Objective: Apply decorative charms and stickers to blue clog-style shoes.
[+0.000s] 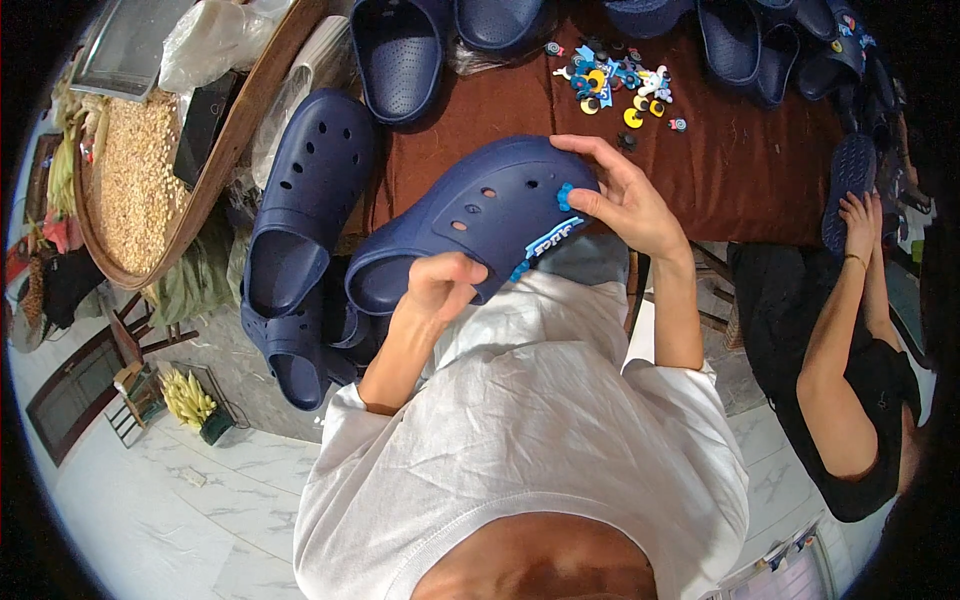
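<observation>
Charm-fitting step: the left hand [440,285] grips the navy foam perforated clog [470,215] at its heel; the right hand [625,205], fingers pinched, presses a small blue charm [565,195] at the toe, three o'clock side. Seating it probably needs firm pressure.

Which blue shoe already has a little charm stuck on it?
The shoe held in both hands: a blue charm sits in its top. The others' holes look empty.

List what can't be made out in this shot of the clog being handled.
- Head view: the held navy clog's sole faces away, unseen.
- Left hand covers part of the heel opening; its fingertips are hidden.
- Small blue charm under the right hand: shape too small to tell.
- Charm pile: single designs too small.
- Clogs at the top edge are cut off.
</observation>
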The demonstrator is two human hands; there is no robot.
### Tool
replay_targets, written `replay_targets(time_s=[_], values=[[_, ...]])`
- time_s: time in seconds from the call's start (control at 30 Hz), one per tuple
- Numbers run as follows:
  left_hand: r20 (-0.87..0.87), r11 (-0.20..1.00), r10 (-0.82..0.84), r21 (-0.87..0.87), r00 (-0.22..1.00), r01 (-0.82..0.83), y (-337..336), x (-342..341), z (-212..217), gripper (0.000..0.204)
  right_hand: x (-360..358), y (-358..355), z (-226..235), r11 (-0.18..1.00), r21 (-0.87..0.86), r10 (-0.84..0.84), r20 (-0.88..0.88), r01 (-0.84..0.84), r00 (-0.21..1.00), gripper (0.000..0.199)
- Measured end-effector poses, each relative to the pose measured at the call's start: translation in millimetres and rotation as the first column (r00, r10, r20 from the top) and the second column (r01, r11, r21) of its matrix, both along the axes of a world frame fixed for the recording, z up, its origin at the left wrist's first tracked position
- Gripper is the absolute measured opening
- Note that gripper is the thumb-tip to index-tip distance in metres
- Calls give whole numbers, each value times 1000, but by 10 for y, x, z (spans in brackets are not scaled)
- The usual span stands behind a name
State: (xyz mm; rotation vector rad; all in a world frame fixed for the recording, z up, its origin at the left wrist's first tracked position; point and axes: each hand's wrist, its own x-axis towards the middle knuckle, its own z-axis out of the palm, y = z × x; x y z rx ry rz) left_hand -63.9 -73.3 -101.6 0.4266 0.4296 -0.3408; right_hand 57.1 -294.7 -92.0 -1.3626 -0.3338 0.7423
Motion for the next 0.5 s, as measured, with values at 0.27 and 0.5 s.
replay_targets(time_s=[0.27, 0.5], values=[[-48, 984, -47, 167, 998, 54, -92, -135, 141, 39, -92, -67, -21, 986, -128, -74, 248, 108, 966, 41], [-206, 909, -160, 351, 965, 226, -203, -114, 450, 23, -126, -33, 25, 968, -179, -113, 303, 173, 946, 20]])
